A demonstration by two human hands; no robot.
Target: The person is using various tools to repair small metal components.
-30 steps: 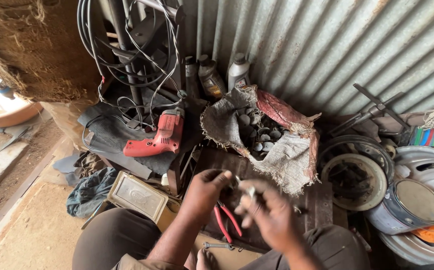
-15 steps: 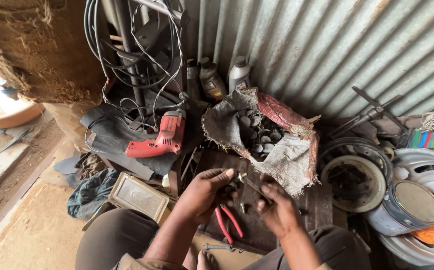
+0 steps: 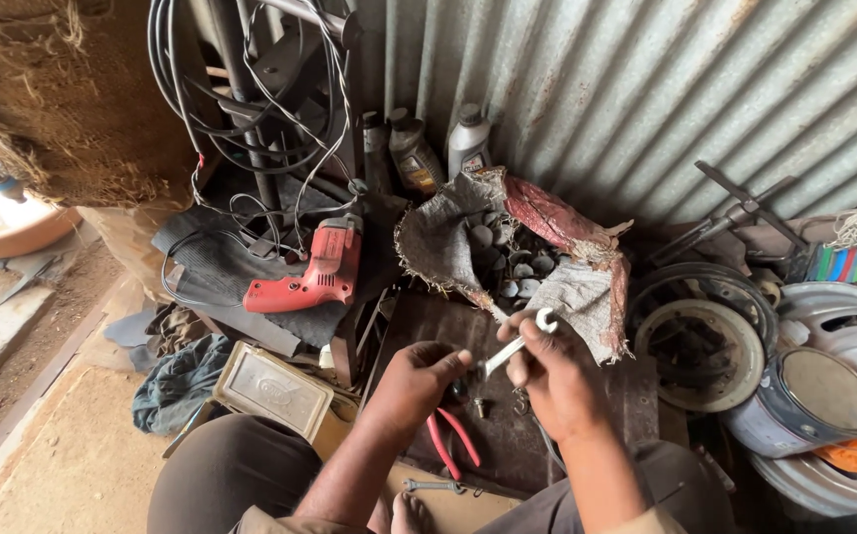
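Observation:
My right hand (image 3: 555,378) grips a small silver wrench (image 3: 519,343), its ring end pointing up toward a torn sack (image 3: 448,237). My left hand (image 3: 419,380) is curled at the wrench's lower end, fingertips pinched on a small part that I cannot make out. Both hands hover over a dark metal plate (image 3: 438,321). Red-handled pliers (image 3: 453,443) lie on the plate just below my hands, and a small bolt (image 3: 480,405) sits between them.
The sack holds several round metal parts (image 3: 517,259). A red drill (image 3: 312,272) lies left on black rubber. Bottles (image 3: 468,143) stand against the corrugated wall. A paint can (image 3: 812,400), wheel rim (image 3: 849,326) and brake drum (image 3: 700,351) are right. Another spanner (image 3: 432,486) lies near my feet.
My right hand has taken up the silver wrench and raised it. My left hand has closed on its lower end. The view has shifted slightly.

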